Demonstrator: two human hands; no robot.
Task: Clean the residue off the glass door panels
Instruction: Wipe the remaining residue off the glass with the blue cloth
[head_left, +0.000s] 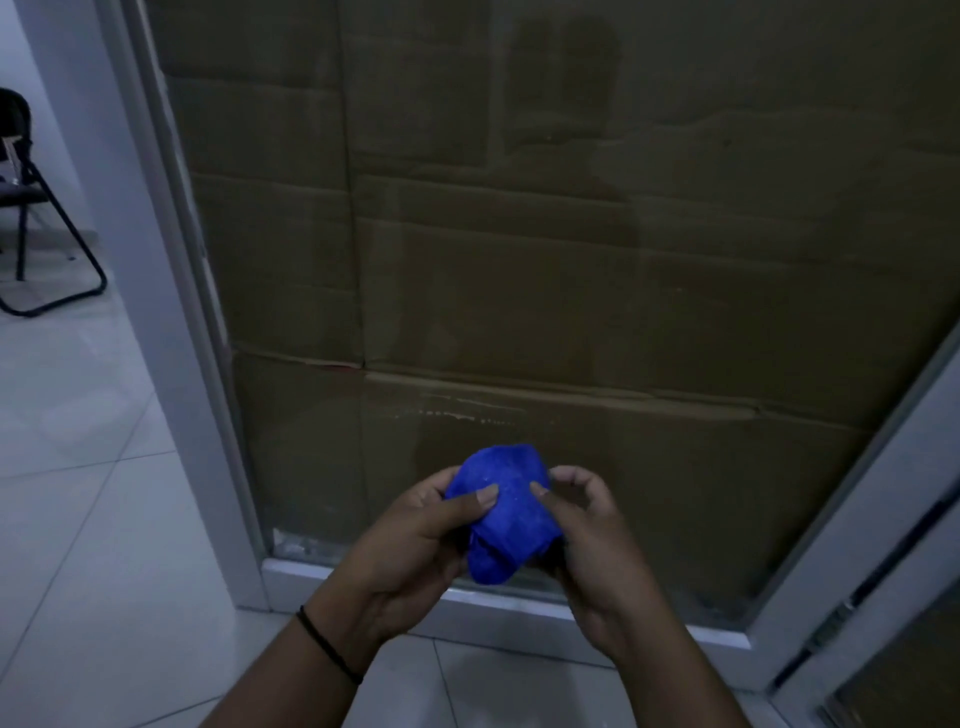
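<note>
A bunched bright blue cloth (503, 512) sits low in the centre of the frame. Behind it, the tall white-framed glass door panel (571, 260) fills the middle, with whitish streaks along its lower part.

Two bare forearms, no sleeves in sight, entering from the bottom edge. Left hand (415, 540) and right hand (587, 540) both ungloved, no rings visible. Short, plain fingernails, pale against the fingertips. Thin black band (328, 647) looped once around the left wrist, cord-like and narrow, just below the left hand. Nothing worn on the right wrist. No watch, no markings. Rest of the body out of frame.
</note>
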